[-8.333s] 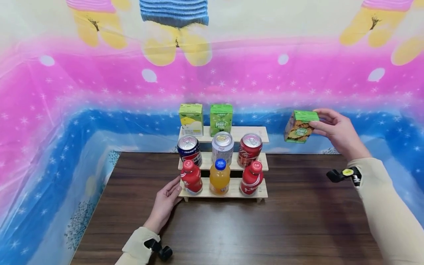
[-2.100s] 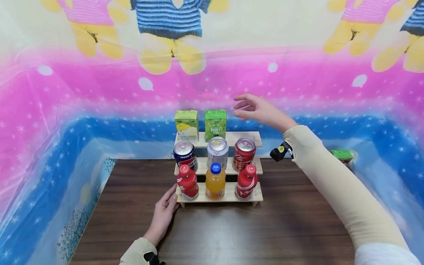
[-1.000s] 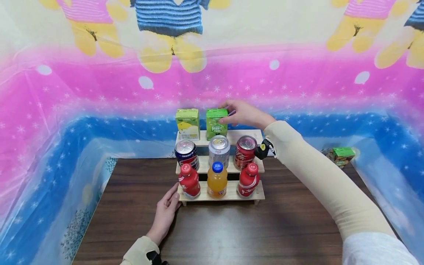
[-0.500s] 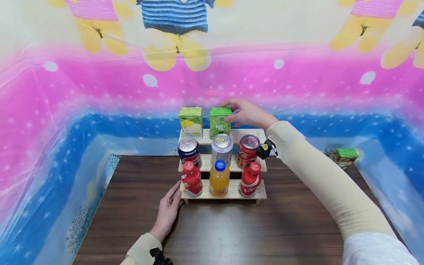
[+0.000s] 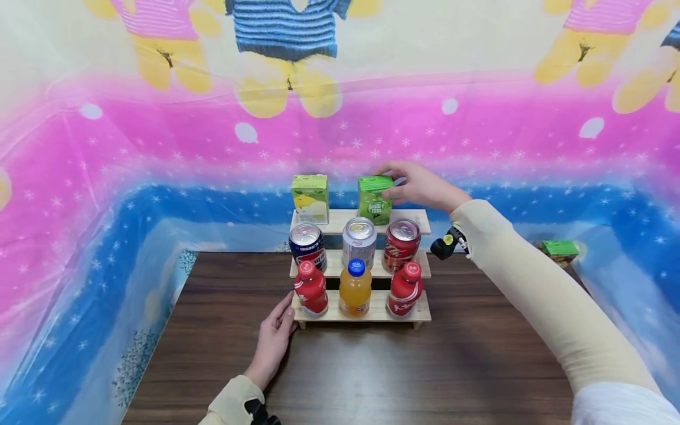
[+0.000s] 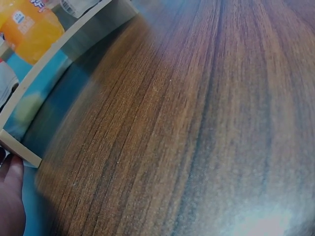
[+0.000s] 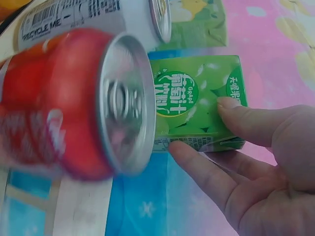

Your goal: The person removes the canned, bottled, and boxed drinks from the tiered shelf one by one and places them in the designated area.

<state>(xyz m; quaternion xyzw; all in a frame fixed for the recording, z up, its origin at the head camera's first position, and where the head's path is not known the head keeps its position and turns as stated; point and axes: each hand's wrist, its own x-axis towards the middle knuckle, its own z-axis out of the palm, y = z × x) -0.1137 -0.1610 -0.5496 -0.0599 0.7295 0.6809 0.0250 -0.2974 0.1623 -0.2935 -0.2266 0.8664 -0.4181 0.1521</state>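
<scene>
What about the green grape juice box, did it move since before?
Yes, to the right: the grape juice box was straight behind the silver can; now it sticks out past that can's right side.

In the head view, the lower parts of the dark blue can (image 5: 306,239), the silver can (image 5: 359,239) and the red can (image 5: 402,239) are hidden by the bottles (image 5: 355,293) nearer in, and the far right carton (image 5: 559,247) is partly covered by the right sleeve (image 5: 536,295). In the right wrist view, the green box (image 7: 206,88) is hidden at its base by the red can, whose lettering is blurred; the right hand (image 7: 298,172) is cut off by the edge, as are the left hand (image 6: 10,209) and wooden rack (image 5: 379,303) in the left wrist view.
</scene>
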